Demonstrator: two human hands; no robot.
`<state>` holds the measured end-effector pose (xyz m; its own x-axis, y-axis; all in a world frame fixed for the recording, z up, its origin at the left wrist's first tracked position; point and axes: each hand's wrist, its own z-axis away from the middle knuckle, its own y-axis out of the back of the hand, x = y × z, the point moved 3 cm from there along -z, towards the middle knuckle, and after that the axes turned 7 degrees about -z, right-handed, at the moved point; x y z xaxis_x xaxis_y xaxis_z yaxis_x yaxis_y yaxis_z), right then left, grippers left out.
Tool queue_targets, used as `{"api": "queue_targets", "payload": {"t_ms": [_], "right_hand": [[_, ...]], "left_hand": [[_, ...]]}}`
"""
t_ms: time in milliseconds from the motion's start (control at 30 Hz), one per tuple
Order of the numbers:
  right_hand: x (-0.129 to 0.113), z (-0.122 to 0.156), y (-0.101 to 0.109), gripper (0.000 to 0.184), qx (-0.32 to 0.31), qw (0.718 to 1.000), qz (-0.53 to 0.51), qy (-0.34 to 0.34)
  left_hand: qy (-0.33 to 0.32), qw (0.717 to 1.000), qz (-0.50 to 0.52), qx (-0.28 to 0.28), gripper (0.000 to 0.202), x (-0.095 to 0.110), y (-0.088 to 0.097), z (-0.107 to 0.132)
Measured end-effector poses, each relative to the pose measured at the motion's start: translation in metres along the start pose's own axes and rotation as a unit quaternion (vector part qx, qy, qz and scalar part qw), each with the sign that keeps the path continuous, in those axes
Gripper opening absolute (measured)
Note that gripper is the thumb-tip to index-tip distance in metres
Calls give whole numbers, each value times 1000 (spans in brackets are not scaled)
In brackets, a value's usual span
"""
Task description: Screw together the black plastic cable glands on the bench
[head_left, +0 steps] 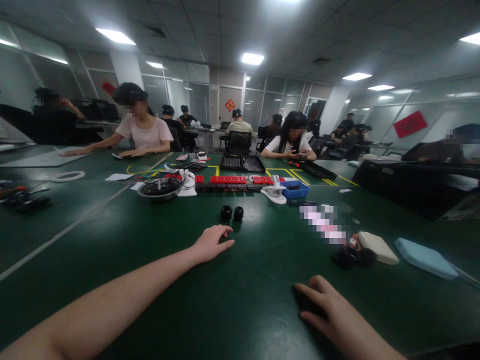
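My left hand point(214, 243) reaches over the green tabletop, thumb apart from the bent fingers, and nothing shows in it. Just beyond its fingertips stand two small black round parts point(226, 213), side by side with a narrow gap and apart from the hand; their kind is unclear. My right hand point(326, 305) rests low at the right, its thumb and forefinger spread over a dark shadow, with no object visible between them. Nearest to it, farther up and right, is a bundle of black parts with orange wires point(354, 255).
Across the middle lie a black cable coil point(159, 187), a row of red-and-black blocks point(229, 180), a white clamp point(274, 191) and a blue bin point(295, 189). At right are a cream case point(378, 247) and a light-blue case point(425, 257). People sit opposite.
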<state>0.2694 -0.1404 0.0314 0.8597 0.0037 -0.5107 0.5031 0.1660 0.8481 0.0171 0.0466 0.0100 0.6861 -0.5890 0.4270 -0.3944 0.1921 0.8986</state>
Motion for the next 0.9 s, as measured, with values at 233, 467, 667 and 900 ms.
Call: {"api": "queue_targets", "payload": {"t_ms": [233,467,667,900], "right_hand": [[70,24,37,40,66,992,44,-95],[131,29,77,34,110,968,50,-219],[147,25,128,33,236,930,2,-281],[121,11,136,62,451,832,-126,-296]], "left_hand": [[-3,1000,-12,6,44,2,0,0],[-6,1000,-18,3,42,4,2,1],[-1,1000,-15,4,44,2,0,0],[4,1000,-3,-2,46,2,1,0]]}}
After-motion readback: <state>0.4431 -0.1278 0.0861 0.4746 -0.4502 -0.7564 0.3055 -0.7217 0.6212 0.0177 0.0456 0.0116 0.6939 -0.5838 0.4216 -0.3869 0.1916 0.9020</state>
